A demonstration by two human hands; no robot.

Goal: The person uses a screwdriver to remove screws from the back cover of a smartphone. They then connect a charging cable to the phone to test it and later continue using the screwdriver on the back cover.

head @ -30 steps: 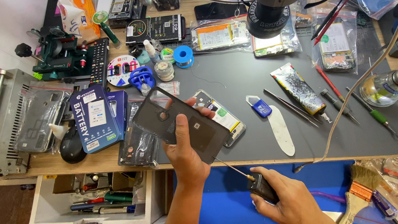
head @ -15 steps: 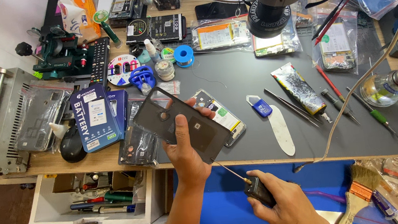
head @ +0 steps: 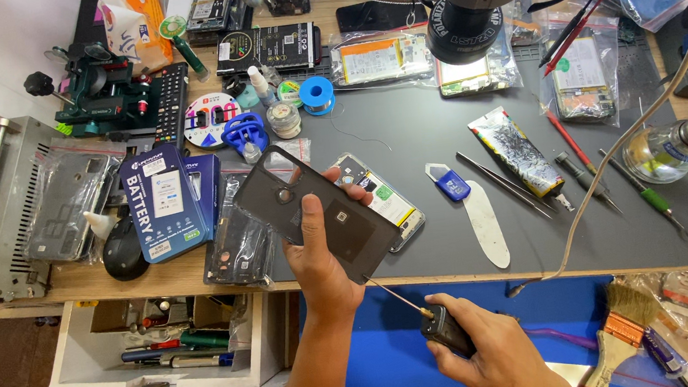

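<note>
My left hand [head: 322,253] holds a dark phone back cover [head: 311,206] tilted above the front edge of the grey work mat [head: 424,131]. Beneath the cover an opened phone [head: 389,201] lies on the mat, its insides up. My right hand [head: 486,355] is lower, in front of the bench, gripping a small black tool [head: 444,330] with a thin metal tip that points up-left toward the cover's lower corner. Whether the tip touches the cover cannot be told.
Tweezers [head: 504,182], a white pry tool [head: 485,224], a blue pick [head: 450,182] and screwdrivers [head: 642,196] lie on the mat. A microscope head [head: 467,16] hangs above. Blue battery boxes [head: 161,198] sit left, an open drawer [head: 162,347] below, a glass bottle [head: 671,149] right.
My right hand with the tool has shifted slightly left and up toward the cover. The left hand and cover have stayed nearly still.
</note>
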